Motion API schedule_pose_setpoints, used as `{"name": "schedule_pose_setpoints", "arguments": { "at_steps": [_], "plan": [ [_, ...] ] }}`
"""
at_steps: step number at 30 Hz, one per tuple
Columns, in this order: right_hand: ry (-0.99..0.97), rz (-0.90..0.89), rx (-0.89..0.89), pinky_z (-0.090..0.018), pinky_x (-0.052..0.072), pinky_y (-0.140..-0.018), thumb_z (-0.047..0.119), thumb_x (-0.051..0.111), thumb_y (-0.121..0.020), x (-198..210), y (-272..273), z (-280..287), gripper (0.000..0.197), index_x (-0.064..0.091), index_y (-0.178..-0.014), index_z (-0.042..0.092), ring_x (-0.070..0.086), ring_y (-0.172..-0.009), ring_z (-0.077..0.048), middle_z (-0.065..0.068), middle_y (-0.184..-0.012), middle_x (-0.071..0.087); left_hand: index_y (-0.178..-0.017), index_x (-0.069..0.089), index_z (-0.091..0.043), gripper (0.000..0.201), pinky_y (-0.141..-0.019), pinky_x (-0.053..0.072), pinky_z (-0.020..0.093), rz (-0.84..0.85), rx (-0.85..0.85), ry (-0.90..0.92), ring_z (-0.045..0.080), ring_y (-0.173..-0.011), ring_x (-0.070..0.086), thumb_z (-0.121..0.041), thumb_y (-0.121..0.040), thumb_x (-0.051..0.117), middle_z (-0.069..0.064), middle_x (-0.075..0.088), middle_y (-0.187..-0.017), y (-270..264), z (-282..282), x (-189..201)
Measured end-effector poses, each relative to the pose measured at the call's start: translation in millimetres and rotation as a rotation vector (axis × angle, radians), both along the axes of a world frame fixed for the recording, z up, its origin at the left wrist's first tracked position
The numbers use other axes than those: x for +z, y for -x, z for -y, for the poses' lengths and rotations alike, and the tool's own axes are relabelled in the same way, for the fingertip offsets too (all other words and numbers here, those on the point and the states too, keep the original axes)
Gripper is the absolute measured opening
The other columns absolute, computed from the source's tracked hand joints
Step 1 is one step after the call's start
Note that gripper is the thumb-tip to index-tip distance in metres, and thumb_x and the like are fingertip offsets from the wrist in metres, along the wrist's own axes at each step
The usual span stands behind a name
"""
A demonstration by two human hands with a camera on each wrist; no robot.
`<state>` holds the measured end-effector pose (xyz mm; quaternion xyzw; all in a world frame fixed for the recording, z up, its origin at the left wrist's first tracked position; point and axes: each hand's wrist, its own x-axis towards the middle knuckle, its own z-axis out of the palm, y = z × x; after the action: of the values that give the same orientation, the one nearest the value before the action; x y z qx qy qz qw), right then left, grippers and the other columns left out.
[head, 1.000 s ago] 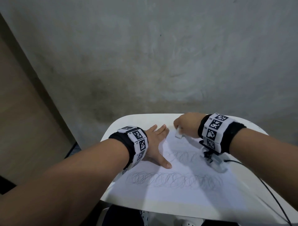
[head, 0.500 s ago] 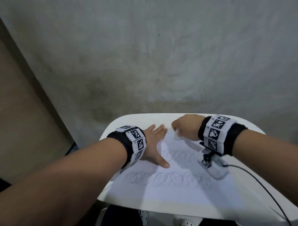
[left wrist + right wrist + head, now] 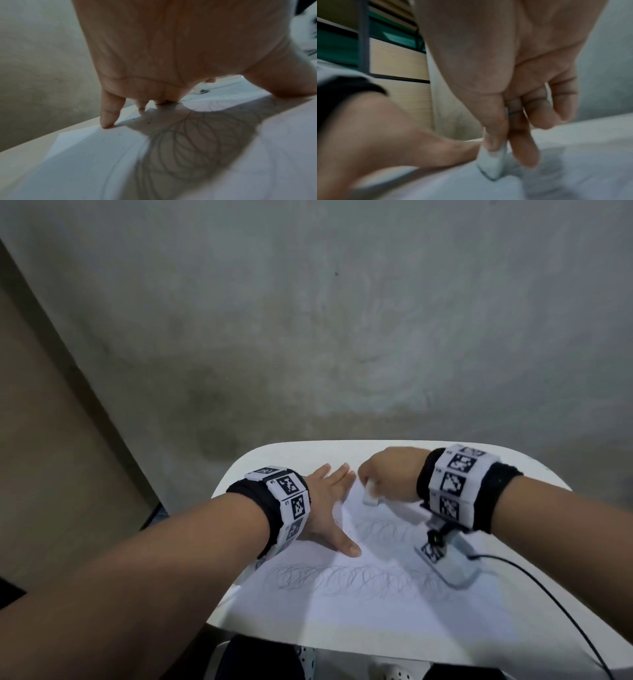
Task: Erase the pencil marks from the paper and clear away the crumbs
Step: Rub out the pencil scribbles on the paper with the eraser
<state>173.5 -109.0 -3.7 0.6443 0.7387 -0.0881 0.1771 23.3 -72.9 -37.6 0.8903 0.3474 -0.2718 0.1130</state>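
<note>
Nearest the camera, the white counter (image 3: 342, 645) carries the paper (image 3: 359, 607), which lies flat and covers most of the top. A row of looping pencil marks (image 3: 342, 577) runs across its near half, and a fainter row (image 3: 383, 530) sits further up. In the left wrist view a few dark crumbs (image 3: 133, 119) dot the sheet near the fingertips (image 3: 107, 121).

Both wrists wear black bands with white square-patterned tags; small characters are printed beside the patterns, too small to read. Under the right wrist hangs a camera unit with a black cable (image 3: 548, 601) trailing off across the counter.

The left hand (image 3: 323, 508) lies flat on the paper's left side, fingers straight and spread, thumb pointing toward the near row of marks, pressing the sheet down and grasping nothing.

Beyond it, the right hand (image 3: 390, 474) pinches a small white eraser (image 3: 371, 497) between thumb and fingers, the remaining fingers curled. In the right wrist view the eraser's (image 3: 493, 165) darkened lower corner touches the paper, at the far end of the sheet just beside the left fingertips.

Behind the counter rises a grey, stained wall (image 3: 342, 320).
</note>
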Motion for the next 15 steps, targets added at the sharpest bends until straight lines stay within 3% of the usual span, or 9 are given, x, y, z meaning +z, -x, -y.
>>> {"name": "schedule_pose_setpoints", "arguments": {
  "at_steps": [2,5,7,10,13,15],
  "plan": [
    [-0.03,0.065,-0.041,-0.029,0.043,-0.072,0.014,0.049,-0.09,5,-6,-8,0.011,0.057,-0.085,0.02,0.054,-0.083,-0.02,0.001,-0.091,0.061,-0.152,-0.026,-0.027,0.129,-0.119,0.004,0.05,-0.004,0.021,-0.002,0.016,-0.147,-0.025,-0.079,-0.072,0.062,-0.013,-0.031,-0.158,0,-2,-2],
    [-0.026,0.125,0.035,-0.027,0.043,-0.067,0.015,0.052,-0.09,-5,7,-9,0.015,0.063,-0.1,0.015,0.058,-0.082,-0.021,0.001,-0.094,0.065,-0.149,-0.03,-0.029,0.132,-0.118,0.008,0.05,0.023,0.014,-0.001,0.019,-0.148,-0.022,-0.078,-0.07,0.064,-0.011,-0.028,-0.16,0,-1,-3],
    [-0.006,0.072,0.039,-0.024,0.041,-0.064,0.016,0.053,-0.089,-6,6,-11,0.012,0.061,-0.098,0.015,0.054,-0.081,-0.02,0.002,-0.09,0.061,-0.149,-0.03,-0.029,0.131,-0.118,0.007,0.048,0.026,0.001,-0.008,0.019,-0.148,-0.022,-0.077,-0.071,0.064,-0.01,-0.027,-0.16,-1,0,-2],
    [-0.038,0.125,-0.05,-0.03,0.044,-0.073,0.016,0.05,-0.09,4,-9,-14,0.008,0.057,-0.093,0.014,0.057,-0.085,-0.024,-0.001,-0.093,0.061,-0.152,-0.024,-0.026,0.128,-0.119,0.005,0.049,0.012,0.018,-0.01,0.017,-0.148,-0.024,-0.077,-0.073,0.062,-0.012,-0.03,-0.159,1,-1,-2],
    [-0.018,0.122,0.043,-0.024,0.04,-0.062,0.016,0.051,-0.092,-1,3,-10,0.017,0.063,-0.104,0.014,0.06,-0.088,-0.023,-0.001,-0.101,0.067,-0.149,-0.031,-0.03,0.132,-0.118,0.007,0.051,0.028,0.012,0.0,0.019,-0.148,-0.022,-0.078,-0.07,0.064,-0.011,-0.028,-0.16,1,-2,-4],
    [-0.01,0.095,0.025,-0.022,0.038,-0.059,0.015,0.051,-0.091,-2,2,-11,0.013,0.061,-0.098,0.014,0.056,-0.084,-0.022,-0.001,-0.099,0.066,-0.15,-0.028,-0.029,0.13,-0.118,0.007,0.049,0.022,0.005,-0.007,0.018,-0.148,-0.022,-0.078,-0.071,0.063,-0.011,-0.028,-0.16,1,-1,-4]
  ]
}}
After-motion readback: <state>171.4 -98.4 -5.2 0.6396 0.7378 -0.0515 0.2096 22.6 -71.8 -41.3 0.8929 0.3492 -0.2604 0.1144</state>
